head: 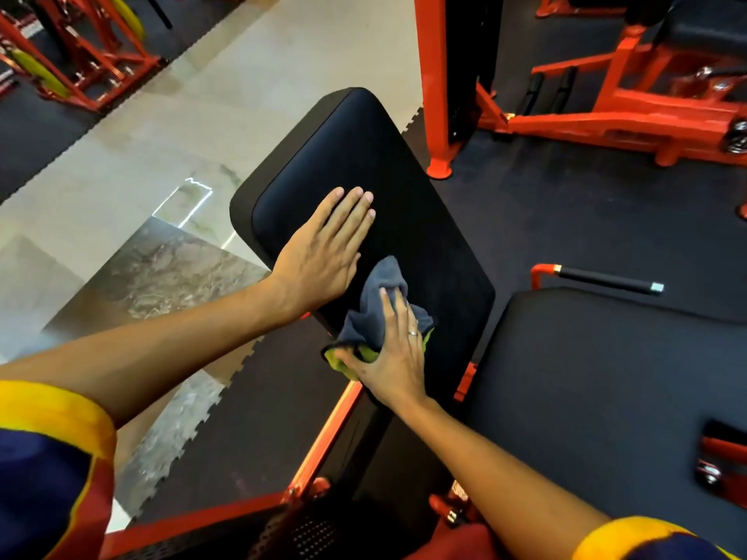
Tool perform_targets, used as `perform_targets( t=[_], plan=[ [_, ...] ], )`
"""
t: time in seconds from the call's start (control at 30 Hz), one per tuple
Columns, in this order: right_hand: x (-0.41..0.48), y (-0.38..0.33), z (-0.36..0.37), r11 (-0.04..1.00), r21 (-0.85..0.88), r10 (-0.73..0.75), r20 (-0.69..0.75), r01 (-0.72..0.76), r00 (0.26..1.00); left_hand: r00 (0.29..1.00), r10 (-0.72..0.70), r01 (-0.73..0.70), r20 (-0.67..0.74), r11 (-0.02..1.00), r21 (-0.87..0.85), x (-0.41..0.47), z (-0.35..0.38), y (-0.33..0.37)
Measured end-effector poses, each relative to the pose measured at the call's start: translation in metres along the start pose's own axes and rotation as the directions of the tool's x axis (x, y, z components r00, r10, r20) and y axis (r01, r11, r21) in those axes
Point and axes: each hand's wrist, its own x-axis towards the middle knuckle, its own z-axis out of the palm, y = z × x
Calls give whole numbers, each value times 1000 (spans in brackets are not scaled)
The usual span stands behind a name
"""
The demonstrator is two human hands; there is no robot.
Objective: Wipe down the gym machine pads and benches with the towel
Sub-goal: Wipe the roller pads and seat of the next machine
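A long black back pad (364,163) of a gym machine slants away from me in the middle of the view. My left hand (323,252) lies flat on its left side with straight fingers. My right hand (394,357) presses a crumpled grey and yellow-green towel (382,301) onto the pad's near end, fingers spread over the cloth and the thumb against its yellow edge. A second black seat pad (598,377) sits to the right of the towel.
An orange upright post (434,82) stands beyond the pad on dark rubber flooring. A black-gripped handle (606,278) juts out above the seat pad. Orange machine frames (630,99) fill the far right, and a plate rack (77,54) the far left. Pale tiled floor (161,155) runs along the left.
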Motion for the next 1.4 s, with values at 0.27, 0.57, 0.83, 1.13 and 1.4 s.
perform_targets(
  t=[0.27,0.57,0.83,1.13,1.4],
  plan=[
    [-6,-49,28,996,-83,-33,-132,23,991,999,27,-26,-23,999,20,1,-2,0],
    [-31,38,24,968,-190,-174,-42,163,984,999,35,-35,-17,999,2,2,0,0],
    [28,-17,-2,989,144,-19,-105,34,994,998,57,-57,15,998,25,2,-1,3],
    [16,51,-3,871,247,451,-57,-425,891,996,77,-78,35,997,21,9,1,8],
    [71,10,-12,949,178,290,-161,-261,943,990,129,-130,49,992,8,31,6,23]
  ],
)
